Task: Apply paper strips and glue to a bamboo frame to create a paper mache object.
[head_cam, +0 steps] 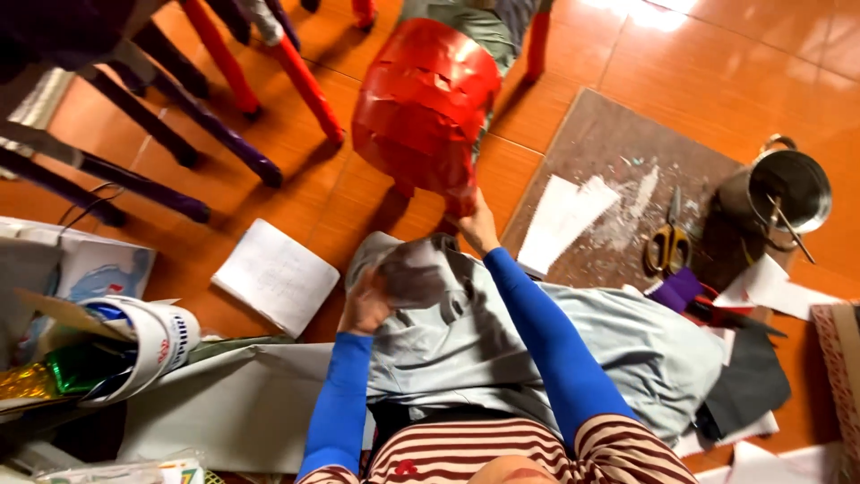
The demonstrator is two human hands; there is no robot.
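Head view, looking down at a seated person on an orange tiled floor (717, 54).

1. Red paper-covered form (425, 103): a rounded, helmet-like shell faced with overlapping strips of red paper, standing on the floor ahead of the knees. We judge it sits at arm's length so that its lower edge can be reached without leaning.

2. Right hand (475, 224): blue sleeve stretched forward, fingers closed on the bottom rim of the red form, apparently steadying it. Fingertips are partly hidden behind the rim.

3. Left hand (365, 300): raised over the lap, fingers curled around a crumpled grey sheet (414, 273), held close to the body as if kept ready.

4. Grey-blue trousers cover the lap beneath both arms; striped shirt at the bottom edge.

5. Brown work board (618, 152): laid flat on the tiles to the right, smeared with white residue. On it lie a white paper piece (560, 220) and yellow-handled scissors (667, 242), near the right arm.

6. Metal pot (788, 188): at the board's far corner, a stick or brush handle resting in it; contents we cannot tell.

7. White notepad (276, 276): flat on the floor, left of the knees.

8. Left margin: a rolled white sheet (157, 341) over green and gold foil, beside a large grey paper.

9. Top left: purple and red chair legs (224, 116), well apart from the hands.
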